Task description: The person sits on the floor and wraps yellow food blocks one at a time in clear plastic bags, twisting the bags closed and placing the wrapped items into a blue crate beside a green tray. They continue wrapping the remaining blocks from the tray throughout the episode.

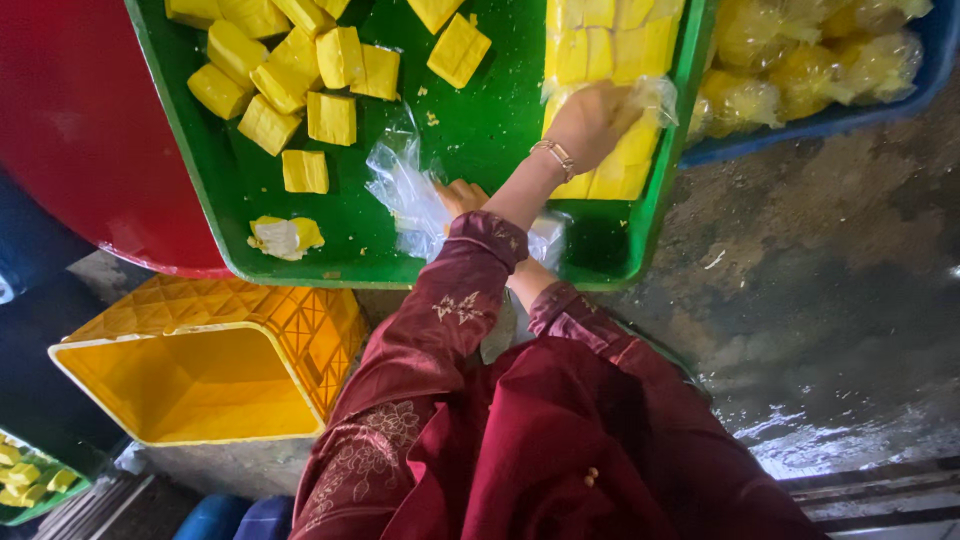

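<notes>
Left hand (592, 120) reaches far across the green tray (240, 190), grip resting on the yellow block stack (610, 60) at the tray's right end; closure unclear. Right hand (462, 195) pinches the clear plastic bag (405, 190), nearer the body.

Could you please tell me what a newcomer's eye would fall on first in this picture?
First, the bright yellow blocks scattered across the green tray at the top. Next, the left hand with a bracelet reaching onto the neat stack of blocks at the tray's right side, while the right hand touches a clear plastic bag. A yellow crate lies tipped at lower left.
</notes>
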Available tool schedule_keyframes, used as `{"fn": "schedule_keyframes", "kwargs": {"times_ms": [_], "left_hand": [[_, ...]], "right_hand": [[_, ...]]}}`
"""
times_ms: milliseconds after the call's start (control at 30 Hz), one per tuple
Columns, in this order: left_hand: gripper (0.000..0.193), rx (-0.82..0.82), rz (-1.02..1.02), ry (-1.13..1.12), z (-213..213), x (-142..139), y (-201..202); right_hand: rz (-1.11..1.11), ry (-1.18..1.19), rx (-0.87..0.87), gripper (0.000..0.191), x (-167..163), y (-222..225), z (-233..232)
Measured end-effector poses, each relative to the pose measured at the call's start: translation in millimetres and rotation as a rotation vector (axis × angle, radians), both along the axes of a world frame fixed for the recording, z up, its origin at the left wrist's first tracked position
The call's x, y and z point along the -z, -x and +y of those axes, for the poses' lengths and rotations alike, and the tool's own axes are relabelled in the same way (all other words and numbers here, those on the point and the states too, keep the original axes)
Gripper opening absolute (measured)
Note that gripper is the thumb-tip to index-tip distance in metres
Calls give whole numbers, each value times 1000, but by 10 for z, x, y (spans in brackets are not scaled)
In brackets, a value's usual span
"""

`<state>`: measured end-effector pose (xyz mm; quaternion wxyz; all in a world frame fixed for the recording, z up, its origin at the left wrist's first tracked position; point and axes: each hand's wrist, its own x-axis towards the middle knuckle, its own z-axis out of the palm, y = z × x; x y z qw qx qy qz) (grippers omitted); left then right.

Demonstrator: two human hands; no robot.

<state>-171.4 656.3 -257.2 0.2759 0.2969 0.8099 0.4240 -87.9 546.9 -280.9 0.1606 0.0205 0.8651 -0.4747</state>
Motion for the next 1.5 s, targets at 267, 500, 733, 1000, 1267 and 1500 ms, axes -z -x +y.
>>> {"fn": "schedule_keyframes", "kwargs": {"times_ms": [267, 500, 733, 1000, 1267, 1500], "left_hand": [[68, -159, 22, -93, -420, -594, -449], [37, -787, 5, -326, -1548, -1016, -957], [48, -1252, -618, -635, -2131, -675, -934], [20, -1329, -768, -759, -2353, -1044, -614], [19, -1518, -772, -855, -2460, -2060, -312], [16, -1361, -498, -991, -2488, -2480, -381]], "right_hand": [[-132, 51, 182, 38, 126, 111, 335], [402, -150, -39, 43, -358, 380, 789], [-324, 697, 354, 41, -870, 217, 769], [-292, 686, 324, 32, -1298, 154, 796], [-233, 400, 209, 37, -2009, 688, 1206], [-306, 2, -93, 58, -2363, 545, 982]]}}
